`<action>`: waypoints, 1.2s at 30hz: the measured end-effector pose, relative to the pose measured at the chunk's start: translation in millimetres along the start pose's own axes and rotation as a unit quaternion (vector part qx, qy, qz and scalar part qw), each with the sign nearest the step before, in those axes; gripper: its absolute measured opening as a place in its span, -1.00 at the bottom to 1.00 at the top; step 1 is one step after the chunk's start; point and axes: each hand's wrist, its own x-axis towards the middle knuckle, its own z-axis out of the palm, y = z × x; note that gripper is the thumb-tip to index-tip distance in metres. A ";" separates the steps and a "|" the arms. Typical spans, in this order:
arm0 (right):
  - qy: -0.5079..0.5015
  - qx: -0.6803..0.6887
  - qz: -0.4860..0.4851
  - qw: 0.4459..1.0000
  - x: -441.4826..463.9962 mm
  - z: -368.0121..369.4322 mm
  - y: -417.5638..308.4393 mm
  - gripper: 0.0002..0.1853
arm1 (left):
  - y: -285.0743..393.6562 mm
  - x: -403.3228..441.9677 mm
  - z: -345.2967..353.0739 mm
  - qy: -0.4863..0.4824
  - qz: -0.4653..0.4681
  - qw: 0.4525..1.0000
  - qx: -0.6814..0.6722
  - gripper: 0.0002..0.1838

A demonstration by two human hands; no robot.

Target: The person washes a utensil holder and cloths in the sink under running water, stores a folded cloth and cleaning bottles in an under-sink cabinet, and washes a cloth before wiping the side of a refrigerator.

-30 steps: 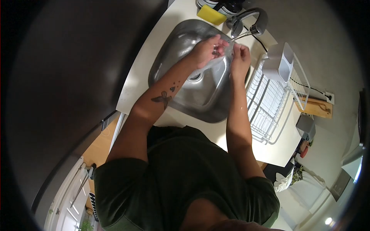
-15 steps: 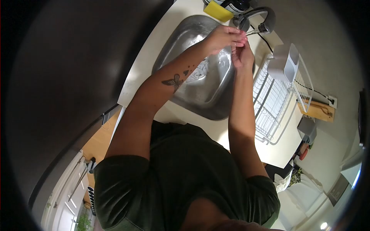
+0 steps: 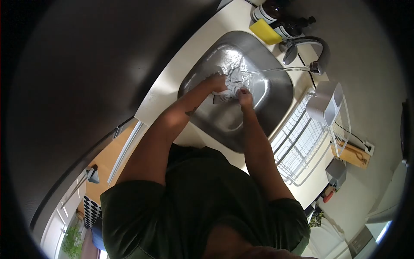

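A wet, light grey-white cloth (image 3: 234, 82) is bunched up in the metal sink (image 3: 258, 112), in the thin stream of running water (image 3: 276, 69). My left hand (image 3: 218, 83) grips its left side, the fingers partly hidden by the folds. On the cloth's right edge, my right hand (image 3: 245, 97) is closed in a pinch. The water comes from the chrome faucet (image 3: 317, 67), whose curved spout reaches over the sink from the right.
A yellow sponge (image 3: 265, 31) leans against dark bottles (image 3: 291, 29) behind the sink. To the right stands a white wire dish rack (image 3: 297, 138) with a pale container (image 3: 323, 103) at its far end. A wooden board (image 3: 351, 156) is by the wall.
Both hands have come down from near the faucet into the sink and taken hold of the cloth that lay on its bottom. The camera view has shifted slightly.
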 end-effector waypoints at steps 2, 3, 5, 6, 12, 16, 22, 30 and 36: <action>-0.011 0.264 -0.059 0.963 14.4 5.5 0.8 -0.84 | 11.0 -4.2 0.2 0.041 0.098 0.992 -0.074 -0.51; -0.050 0.302 0.062 0.950 -1.3 -11.6 -52.7 -0.87 | 22.4 -3.1 -7.5 0.098 0.151 0.975 -0.130 -0.55; -0.067 0.306 0.075 0.947 -9.9 -34.6 -117.6 -0.89 | 50.9 5.7 -31.1 0.206 0.309 0.910 -0.187 -0.62; -0.096 0.308 0.011 0.947 -12.2 -44.4 -136.4 -0.88 | 62.4 9.5 -43.8 0.204 0.308 0.910 -0.189 -0.62; -0.037 0.128 -0.018 0.991 -61.6 -114.7 -258.8 -0.79 | 98.5 -2.7 -113.1 0.011 0.273 0.914 -0.299 -0.66; -0.040 0.250 -0.109 0.961 -51.7 -147.2 -254.9 -0.76 | 72.5 6.8 -108.7 0.016 0.234 0.957 -0.171 -0.55; -0.070 -0.081 -0.177 0.978 -63.7 -167.8 -257.5 -0.70 | 51.1 9.4 -149.0 0.016 0.151 0.963 -0.222 -0.63; -0.047 0.032 -0.082 0.995 -50.8 -129.3 -246.8 -0.71 | 134.4 -37.4 -140.4 0.074 0.383 0.892 -0.229 -0.12; -0.003 0.097 -0.216 0.971 -83.2 -122.7 -290.1 -0.76 | 143.7 -20.2 -97.7 0.242 0.343 0.825 -0.378 -0.30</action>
